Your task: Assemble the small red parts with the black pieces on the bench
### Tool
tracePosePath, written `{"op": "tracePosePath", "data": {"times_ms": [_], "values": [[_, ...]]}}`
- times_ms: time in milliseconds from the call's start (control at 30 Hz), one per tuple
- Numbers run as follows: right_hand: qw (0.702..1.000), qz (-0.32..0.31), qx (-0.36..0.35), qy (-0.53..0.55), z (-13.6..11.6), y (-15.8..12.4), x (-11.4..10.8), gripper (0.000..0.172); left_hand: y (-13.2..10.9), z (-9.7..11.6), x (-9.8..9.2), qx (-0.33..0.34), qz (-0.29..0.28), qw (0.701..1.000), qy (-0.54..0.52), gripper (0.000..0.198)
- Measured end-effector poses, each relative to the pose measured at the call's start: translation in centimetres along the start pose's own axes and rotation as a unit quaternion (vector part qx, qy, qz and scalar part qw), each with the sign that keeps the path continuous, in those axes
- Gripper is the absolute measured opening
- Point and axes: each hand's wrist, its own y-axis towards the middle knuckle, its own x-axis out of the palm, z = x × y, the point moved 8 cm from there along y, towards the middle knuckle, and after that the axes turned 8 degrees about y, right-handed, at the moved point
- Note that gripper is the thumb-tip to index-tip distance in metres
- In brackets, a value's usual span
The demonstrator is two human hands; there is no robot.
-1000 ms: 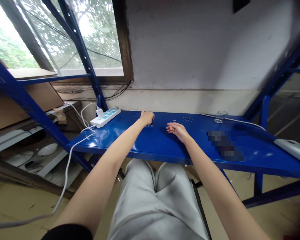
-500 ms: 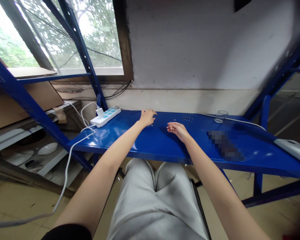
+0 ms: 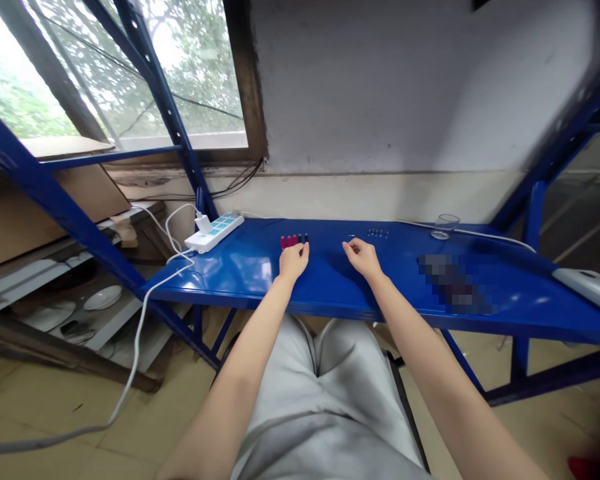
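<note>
My left hand [image 3: 294,261] is over the blue table, its thumb and fingers drawn together. What it pinches, if anything, is too small to tell. Just beyond its knuckles stands a row of small red pieces [image 3: 289,241] and black pieces [image 3: 307,237], partly covered by the hand. My right hand [image 3: 363,257] hovers a short way to the right with its fingers curled to the thumb. Anything inside it is hidden. Right behind it is a tiny thin item [image 3: 351,235]. Several small metallic pieces [image 3: 379,233] lie in rows farther right.
A white power strip [image 3: 214,232] with a plug and cable sits at the table's left end. Toward the right are a clear glass [image 3: 445,227], a blurred-out dark object [image 3: 455,283] and a white device [image 3: 587,293]. Blue metal posts [image 3: 167,110] flank the blue tabletop [image 3: 330,287].
My left hand has drawn back toward me and its spread fingers have closed, uncovering the red and black pieces. My right hand has shifted slightly right, its fingers more curled.
</note>
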Motion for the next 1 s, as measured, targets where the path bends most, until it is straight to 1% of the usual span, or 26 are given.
{"op": "tracePosePath", "data": {"times_ms": [167, 400, 567, 833, 1000], "values": [[1.000, -0.013, 0.010, -0.011, 0.51, 0.06, 0.32, 0.033, 0.20, -0.50, 0.01, -0.026, -0.009, 0.999, -0.044, 0.045], [0.998, -0.039, 0.021, -0.033, 0.63, -0.05, 0.76, 0.033, 0.20, -0.58, -0.07, -0.021, -0.002, 0.998, -0.065, 0.044], [0.999, -0.029, 0.020, -0.041, 0.65, 0.02, 0.58, 0.033, 0.18, -0.44, -0.20, -0.026, -0.005, 0.998, -0.061, 0.042], [0.999, -0.031, 0.011, -0.032, 0.49, 0.00, 0.61, 0.032, 0.06, -0.30, -0.40, -0.036, -0.007, 0.997, -0.070, 0.040], [0.999, -0.030, 0.020, -0.036, 0.61, 0.01, 0.58, 0.032, 0.07, -0.27, -0.47, -0.035, -0.006, 0.997, -0.073, 0.040]]}}
